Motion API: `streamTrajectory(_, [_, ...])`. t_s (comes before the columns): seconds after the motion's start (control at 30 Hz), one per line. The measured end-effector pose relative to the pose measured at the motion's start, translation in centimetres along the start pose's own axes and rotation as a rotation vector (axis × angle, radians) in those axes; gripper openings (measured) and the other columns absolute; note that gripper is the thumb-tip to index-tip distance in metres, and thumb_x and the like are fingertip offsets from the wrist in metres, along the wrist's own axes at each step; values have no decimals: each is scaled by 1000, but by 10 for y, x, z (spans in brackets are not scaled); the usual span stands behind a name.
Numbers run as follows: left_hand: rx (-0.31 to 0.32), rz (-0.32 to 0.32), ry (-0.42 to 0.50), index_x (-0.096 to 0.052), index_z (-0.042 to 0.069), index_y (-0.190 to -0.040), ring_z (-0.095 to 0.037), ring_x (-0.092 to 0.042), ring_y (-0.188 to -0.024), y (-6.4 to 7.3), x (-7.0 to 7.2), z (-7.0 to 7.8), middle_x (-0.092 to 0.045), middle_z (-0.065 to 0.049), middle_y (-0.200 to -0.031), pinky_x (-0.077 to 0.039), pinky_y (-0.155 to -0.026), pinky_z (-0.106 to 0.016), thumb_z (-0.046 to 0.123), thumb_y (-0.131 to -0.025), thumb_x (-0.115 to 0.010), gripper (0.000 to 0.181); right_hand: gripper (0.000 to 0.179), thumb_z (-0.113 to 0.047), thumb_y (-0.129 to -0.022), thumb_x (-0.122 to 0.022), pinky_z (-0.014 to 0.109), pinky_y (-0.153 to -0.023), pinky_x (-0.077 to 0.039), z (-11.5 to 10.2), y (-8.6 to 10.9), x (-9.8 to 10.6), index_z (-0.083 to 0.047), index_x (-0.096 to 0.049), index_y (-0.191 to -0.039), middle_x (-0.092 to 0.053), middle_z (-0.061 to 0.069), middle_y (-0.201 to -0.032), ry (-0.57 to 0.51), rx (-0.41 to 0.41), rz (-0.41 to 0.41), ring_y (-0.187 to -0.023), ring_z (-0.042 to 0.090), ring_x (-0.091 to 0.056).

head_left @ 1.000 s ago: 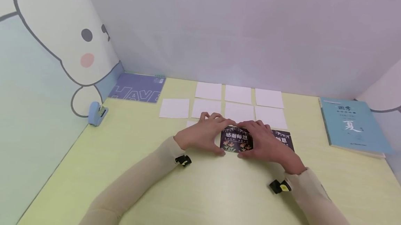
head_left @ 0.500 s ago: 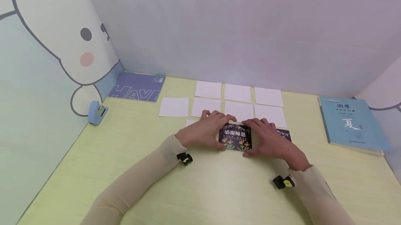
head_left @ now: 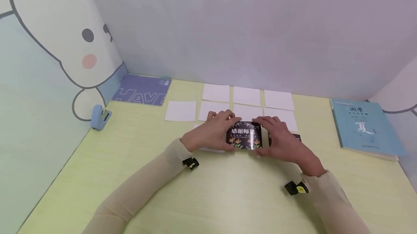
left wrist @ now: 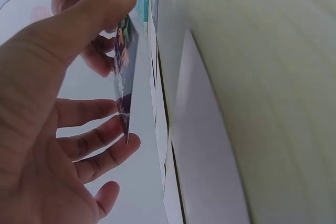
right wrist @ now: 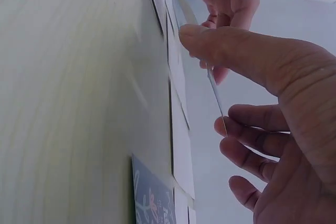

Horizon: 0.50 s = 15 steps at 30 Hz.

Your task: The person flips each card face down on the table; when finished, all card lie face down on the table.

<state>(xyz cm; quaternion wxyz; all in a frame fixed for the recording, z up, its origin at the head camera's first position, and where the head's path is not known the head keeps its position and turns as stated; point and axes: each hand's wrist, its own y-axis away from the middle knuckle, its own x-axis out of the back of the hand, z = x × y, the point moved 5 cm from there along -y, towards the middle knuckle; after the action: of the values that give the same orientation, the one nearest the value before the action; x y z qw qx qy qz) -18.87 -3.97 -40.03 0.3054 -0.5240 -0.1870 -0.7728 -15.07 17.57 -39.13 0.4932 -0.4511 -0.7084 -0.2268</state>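
A dark greeting card [head_left: 244, 136] with white Chinese lettering and orange flowers is held by its two short ends. My left hand [head_left: 211, 132] pinches its left end between thumb and fingertips, and my right hand [head_left: 283, 141] does likewise at the right end. Both wrist views show the card [left wrist: 126, 72] above the table, seen nearly edge-on. Mostly hidden by my right hand, a second dark card [right wrist: 149, 195] lies on the table. Part of a white card [left wrist: 207, 135] shows under my left hand.
White cards [head_left: 182, 111] lie in rows behind my hands. A purple notebook [head_left: 143, 90] and a blue stapler [head_left: 101, 117] are at the left, the stapler against the wall. On the right rests a blue book [head_left: 366, 129]. A wall [head_left: 247, 31] stands behind the table.
The dark card has risen off the table between both hands and shifted slightly left. My right hand has slid from over the card to its right end.
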Motion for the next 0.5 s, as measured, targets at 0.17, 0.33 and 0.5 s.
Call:
streamTrajectory(0.17, [8, 55, -51, -49, 20, -159, -21, -50, -125, 1, 0, 4, -49, -1, -141, -33, -105, -49, 64, -78, -89, 101, 93, -30, -73, -98, 69, -102, -44, -5, -1, 2, -6, -54, -152, -58, 18, -151, -16, 29, 24, -134, 40, -52])
streamTrajectory(0.33, [-14, 85, -71, -48, 22, -159, -22, -46, -132, 1, 0, 8, -49, -1, -146, -31, -106, -52, 67, -77, -88, 102, 94, -27, -72, -98, 68, -104, -45, -13, -1, 3, -6, -54, -152, -58, 18, -152, -26, 26, 39, -133, 37, -52])
streamTrajectory(0.5, [-26, 117, -75, -47, 24, -160, -22, -45, -136, -1, 2, 8, -51, 0, -150, -30, -105, -55, 63, -78, -87, 99, 100, -28, -74, -99, 62, -102, -43, -19, -1, 7, -9, -48, -157, -56, 16, -154, -60, 38, 86, -128, 35, -52])
